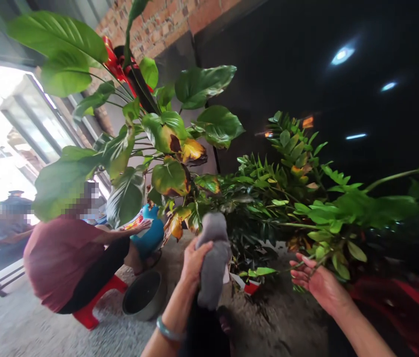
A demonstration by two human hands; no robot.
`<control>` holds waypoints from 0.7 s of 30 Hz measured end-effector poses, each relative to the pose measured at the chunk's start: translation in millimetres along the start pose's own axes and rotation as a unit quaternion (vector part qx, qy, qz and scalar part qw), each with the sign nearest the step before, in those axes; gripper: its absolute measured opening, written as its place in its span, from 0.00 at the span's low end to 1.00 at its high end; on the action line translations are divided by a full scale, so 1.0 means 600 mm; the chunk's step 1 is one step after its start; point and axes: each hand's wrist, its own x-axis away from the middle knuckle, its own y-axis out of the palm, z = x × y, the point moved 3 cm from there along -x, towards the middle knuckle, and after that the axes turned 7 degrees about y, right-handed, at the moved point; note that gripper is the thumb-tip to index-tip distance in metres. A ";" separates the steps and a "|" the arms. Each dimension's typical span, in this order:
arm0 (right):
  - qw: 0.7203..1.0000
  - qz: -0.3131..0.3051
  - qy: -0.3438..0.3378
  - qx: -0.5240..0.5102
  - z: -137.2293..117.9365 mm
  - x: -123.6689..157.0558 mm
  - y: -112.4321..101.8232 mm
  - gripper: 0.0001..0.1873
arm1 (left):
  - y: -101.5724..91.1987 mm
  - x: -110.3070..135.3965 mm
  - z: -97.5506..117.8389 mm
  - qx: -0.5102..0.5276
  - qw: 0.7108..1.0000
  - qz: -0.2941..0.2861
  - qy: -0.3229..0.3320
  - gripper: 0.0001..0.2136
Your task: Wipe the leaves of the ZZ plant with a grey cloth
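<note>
My left hand (pixel 195 263), with a bracelet on its wrist, is closed around a soft, bunched grey cloth (pixel 213 267), which stands up in front of the plants. My right hand (pixel 315 280) is palm up with its fingers loosely stretched out. It is at a thin leafy stem (pixel 319 263) of the low green plant (pixel 338 218), and the stem crosses its fingers. Ahead on the left rises a tall plant with broad leaves (pixel 209 126); some lower leaves are yellow and brown (pixel 193 150). Motion blurs parts of the picture.
At left a person in a reddish shirt (pixel 64 258) sits on a red stool (pixel 100 300), one hand on a blue object (pixel 150 230). A dark bucket (pixel 144 295) stands on the concrete floor. Another person (pixel 1 233) sits farther left. A glossy black wall (pixel 287 64) backs the plants.
</note>
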 end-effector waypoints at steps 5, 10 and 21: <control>1.000 -0.022 0.004 0.012 -0.001 -0.002 -0.010 0.15 | 0.024 0.071 -0.041 0.001 0.984 -0.171 -0.042 0.16; 1.000 -0.017 0.010 -0.005 -0.004 0.003 -0.003 0.11 | 0.034 0.021 0.057 0.039 0.989 -0.095 0.104 0.18; 0.999 -0.051 0.017 0.006 0.002 0.000 -0.012 0.15 | 0.075 0.048 -0.014 -0.060 0.976 -0.209 0.029 0.14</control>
